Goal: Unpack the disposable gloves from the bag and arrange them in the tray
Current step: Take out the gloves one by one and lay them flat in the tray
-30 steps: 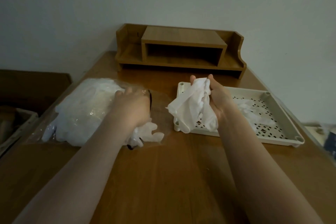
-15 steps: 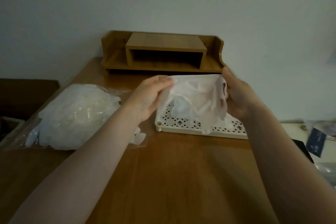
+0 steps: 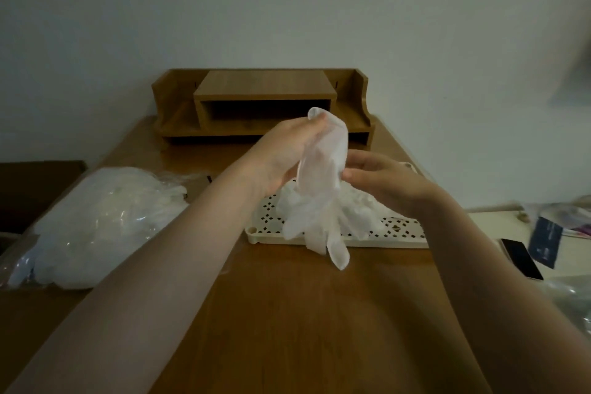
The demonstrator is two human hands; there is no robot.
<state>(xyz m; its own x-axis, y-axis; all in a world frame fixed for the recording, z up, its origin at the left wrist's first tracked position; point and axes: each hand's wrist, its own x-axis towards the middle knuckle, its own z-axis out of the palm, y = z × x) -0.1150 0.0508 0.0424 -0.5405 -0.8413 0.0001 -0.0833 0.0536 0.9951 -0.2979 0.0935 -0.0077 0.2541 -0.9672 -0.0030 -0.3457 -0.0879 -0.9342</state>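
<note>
My left hand is raised above the far end of the wooden table, its fingers and thumb pinching the cuff of a thin, translucent white disposable glove; the glove hangs limp from that pinch, its fingers dangling past the near rim of the cream perforated plastic tray; my right hand sits just beside it, fingertips curled onto the glove's right edge at mid-height, gripping the film; behind the hanging glove a crumpled heap of white gloves lies in the tray; to my left, well apart from the tray, the clear plastic bag stuffed with white gloves rests on the table, a few glove fingers poking from its open end toward the tray; against the wall at the table's far edge stands a wooden desk shelf; off to the right, on a paler surface, lies a dark phone beside some blurred papers I cannot make out.
</note>
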